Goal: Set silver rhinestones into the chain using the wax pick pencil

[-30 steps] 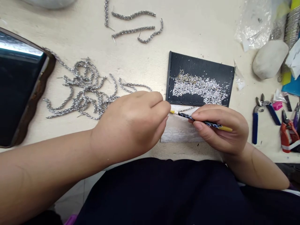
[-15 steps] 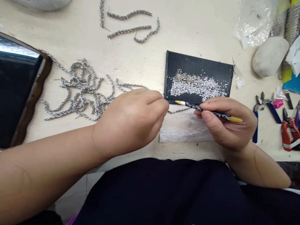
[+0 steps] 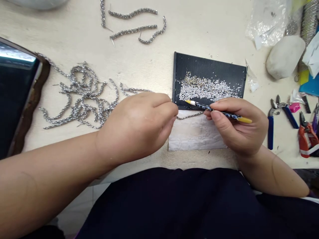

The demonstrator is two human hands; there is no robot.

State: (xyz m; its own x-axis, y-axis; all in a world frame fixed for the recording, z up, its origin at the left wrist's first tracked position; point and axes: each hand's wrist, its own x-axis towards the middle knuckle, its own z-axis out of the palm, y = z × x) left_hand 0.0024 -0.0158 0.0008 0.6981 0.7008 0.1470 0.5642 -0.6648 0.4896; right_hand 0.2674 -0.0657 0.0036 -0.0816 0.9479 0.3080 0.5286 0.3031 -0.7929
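My left hand (image 3: 142, 124) is closed, its fingertips pinched at the end of a thin beaded strand (image 3: 190, 116) that runs right toward my other hand. My right hand (image 3: 239, 126) grips a patterned pencil-like tool (image 3: 205, 107) with yellow ends. The tool's pale tip lies over the lower left part of the small silvery stones (image 3: 206, 91) on a black ridged tray (image 3: 209, 66). Beneath the strand is a whitish sheet (image 3: 194, 136). Left of my left hand lies a tangled pile of silvery beaded strands (image 3: 86, 89).
Several beaded pieces (image 3: 134, 30) lie at the top. A dark screen (image 3: 15, 89) stands at the left. On the right are a pale stone-like lump (image 3: 285, 57), plastic bags (image 3: 267, 23), blue-handled pliers (image 3: 290, 116) and red-handled pliers (image 3: 306, 136).
My right hand has moved slightly up and left, bringing the tool's tip from the tray's lower edge onto the stones. The whole view has shifted slightly. My left hand keeps its closed pose.
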